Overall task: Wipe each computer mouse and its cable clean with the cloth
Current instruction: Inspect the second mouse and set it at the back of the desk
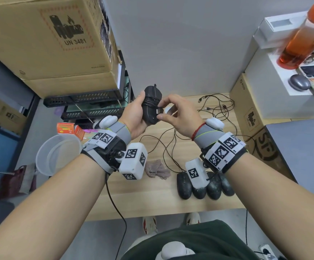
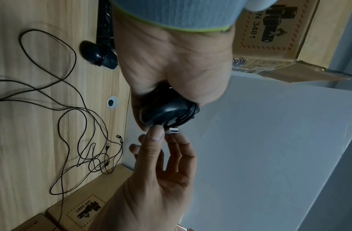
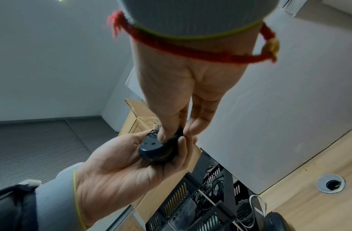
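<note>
My left hand (image 1: 140, 111) grips a black mouse (image 1: 151, 104) with its cable wound round the body, raised above the desk's far edge. The thumb and fingers of my right hand (image 1: 168, 112) pinch the cable's USB plug (image 1: 159, 110) against the mouse. The left wrist view shows the mouse (image 2: 167, 112), the plug (image 2: 173, 130) and my right hand (image 2: 161, 156). In the right wrist view the mouse (image 3: 157, 150) lies in my left palm (image 3: 120, 164), underside up. A grey-pink cloth (image 1: 157, 168) lies crumpled on the desk near the front. Neither hand touches it.
Several black mice (image 1: 204, 186) lie side by side at the front right, their loose cables (image 1: 216, 107) tangled toward the back. Another cable-wrapped mouse (image 2: 98, 54) lies by the black racks (image 1: 88, 107). Cardboard boxes (image 1: 249, 113) flank the desk; a clear tub (image 1: 58, 154) is left.
</note>
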Motion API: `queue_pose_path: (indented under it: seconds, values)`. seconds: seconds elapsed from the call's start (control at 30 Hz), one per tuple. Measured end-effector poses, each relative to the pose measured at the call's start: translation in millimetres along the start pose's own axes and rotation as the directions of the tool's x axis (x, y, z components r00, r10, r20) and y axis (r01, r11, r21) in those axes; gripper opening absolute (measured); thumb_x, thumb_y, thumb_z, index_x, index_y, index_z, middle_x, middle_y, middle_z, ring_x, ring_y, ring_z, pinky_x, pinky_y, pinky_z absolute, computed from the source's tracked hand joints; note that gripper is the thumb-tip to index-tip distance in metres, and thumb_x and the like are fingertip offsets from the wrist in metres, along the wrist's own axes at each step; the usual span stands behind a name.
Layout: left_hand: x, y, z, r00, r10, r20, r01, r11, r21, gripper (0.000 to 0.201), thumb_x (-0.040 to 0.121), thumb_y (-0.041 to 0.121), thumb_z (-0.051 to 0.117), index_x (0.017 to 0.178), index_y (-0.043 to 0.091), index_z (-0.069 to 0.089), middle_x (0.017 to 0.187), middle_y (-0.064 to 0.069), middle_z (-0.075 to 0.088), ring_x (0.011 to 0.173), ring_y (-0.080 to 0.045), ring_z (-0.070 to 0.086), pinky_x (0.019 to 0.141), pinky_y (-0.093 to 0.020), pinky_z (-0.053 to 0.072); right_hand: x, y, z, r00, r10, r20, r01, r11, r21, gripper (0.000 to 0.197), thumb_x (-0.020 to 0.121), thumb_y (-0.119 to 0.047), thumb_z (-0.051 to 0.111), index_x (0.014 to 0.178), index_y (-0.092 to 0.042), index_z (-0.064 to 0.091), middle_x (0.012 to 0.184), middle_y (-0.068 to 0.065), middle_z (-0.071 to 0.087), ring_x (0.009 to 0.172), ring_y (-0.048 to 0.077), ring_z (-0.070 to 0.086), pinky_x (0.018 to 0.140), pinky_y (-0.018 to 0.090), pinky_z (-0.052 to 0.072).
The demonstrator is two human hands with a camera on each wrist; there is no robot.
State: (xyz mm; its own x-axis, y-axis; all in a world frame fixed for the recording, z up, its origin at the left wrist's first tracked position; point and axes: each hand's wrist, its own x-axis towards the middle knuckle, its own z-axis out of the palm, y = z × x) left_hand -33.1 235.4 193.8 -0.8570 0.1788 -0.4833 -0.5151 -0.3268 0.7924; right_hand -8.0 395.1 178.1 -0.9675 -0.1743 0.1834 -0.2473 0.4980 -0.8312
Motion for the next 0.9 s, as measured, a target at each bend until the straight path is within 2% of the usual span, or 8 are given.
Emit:
queue_pose_path:
  seconds: [0.1,0.27,0.4,0.47,0.6,0.7,0.8,0.9]
  values:
    - [0.7,-0.6,0.1,1.000,-0.008,-0.003,0.008,1.000,-0.019,0.056,0.108,0.047,0.035,0.138,0.005,0.057,0.123,-0.018,0.068,0.091,-0.027,0.069,0.074,-0.038,0.059,-0.9,-0.8,0.4,0.999,0.034,-0.035,-0.032,0.998,0.061,0.025,0.079,-0.015,0.079,0.098,-0.021,0.063,0.097,-0.008,0.065,0.068,0.008,0.061,0.066,0.011,0.044]
    - [-4.0,-1.3,1.5,0.996,-0.012,0.092,0.016,0.999,-0.043,0.044,0.106,0.044,0.040,0.129,0.010,0.056,0.102,-0.013,0.068,0.082,-0.024,0.066,0.070,-0.036,0.055,0.9,-1.4,-1.8,0.993,0.090,-0.081,-0.077,0.985,0.153,0.017,0.080,-0.009,0.077,0.090,-0.016,0.065,0.087,-0.009,0.068,0.061,0.000,0.063,0.066,0.017,0.048]
    - [-6.4,-1.8,-0.7,0.990,0.016,0.141,-0.011,0.999,-0.037,0.027,0.099,0.021,0.043,0.117,0.003,0.052,0.098,-0.014,0.064,0.080,-0.027,0.061,0.070,-0.037,0.055,3.6,1.9,-5.5,0.988,0.113,-0.108,-0.090,0.977,0.195,0.019,0.082,-0.013,0.074,0.090,-0.027,0.065,0.092,-0.009,0.070,0.066,0.014,0.066,0.072,0.040,0.059]
    - [-8.1,-1.1,-0.7,0.990,0.023,0.141,-0.019,0.999,-0.029,0.026,0.096,0.015,0.042,0.114,0.001,0.054,0.097,-0.016,0.064,0.079,-0.027,0.060,0.072,-0.037,0.056,2.5,2.3,-7.9,0.990,0.107,-0.091,-0.086,0.975,0.206,0.019,0.083,-0.012,0.073,0.092,-0.026,0.065,0.095,-0.008,0.070,0.067,0.019,0.066,0.071,0.043,0.059]
    - [-6.3,-1.0,-0.3,0.992,0.034,0.118,-0.034,0.999,0.000,0.024,0.098,0.016,0.043,0.113,0.004,0.056,0.088,-0.012,0.065,0.079,-0.023,0.062,0.070,-0.034,0.057,-1.6,-1.5,-8.6,0.998,0.058,-0.025,-0.054,0.991,0.123,0.023,0.081,-0.013,0.076,0.088,-0.031,0.065,0.099,-0.006,0.069,0.070,0.013,0.066,0.073,0.033,0.054]
    - [-6.6,-1.9,1.2,0.992,0.032,0.120,-0.035,0.999,0.020,0.022,0.099,0.019,0.044,0.110,0.007,0.059,0.084,-0.008,0.066,0.076,-0.020,0.061,0.069,-0.033,0.056,-0.6,-2.1,-6.7,0.997,0.058,-0.044,-0.054,0.993,0.102,0.023,0.078,-0.015,0.080,0.086,-0.032,0.066,0.098,-0.006,0.065,0.073,0.009,0.066,0.072,0.027,0.049]
    - [-6.7,-3.8,2.3,0.993,0.050,0.108,-0.056,0.997,0.054,0.023,0.096,0.020,0.050,0.112,0.006,0.059,0.090,-0.008,0.067,0.077,-0.021,0.063,0.070,-0.035,0.054,2.5,-1.8,-5.2,0.992,0.100,-0.072,-0.089,0.986,0.142,0.025,0.078,-0.014,0.080,0.088,-0.030,0.063,0.091,-0.011,0.066,0.067,0.006,0.062,0.068,0.022,0.048]
    - [-6.1,-4.4,4.4,0.992,0.069,0.103,-0.073,0.996,0.043,0.027,0.093,0.015,0.049,0.119,0.007,0.054,0.097,-0.013,0.065,0.076,-0.022,0.065,0.067,-0.035,0.056,4.5,-1.6,-5.2,0.990,0.129,-0.055,-0.114,0.969,0.218,0.034,0.075,-0.008,0.081,0.095,-0.025,0.060,0.085,-0.007,0.065,0.061,0.007,0.056,0.062,0.016,0.043]
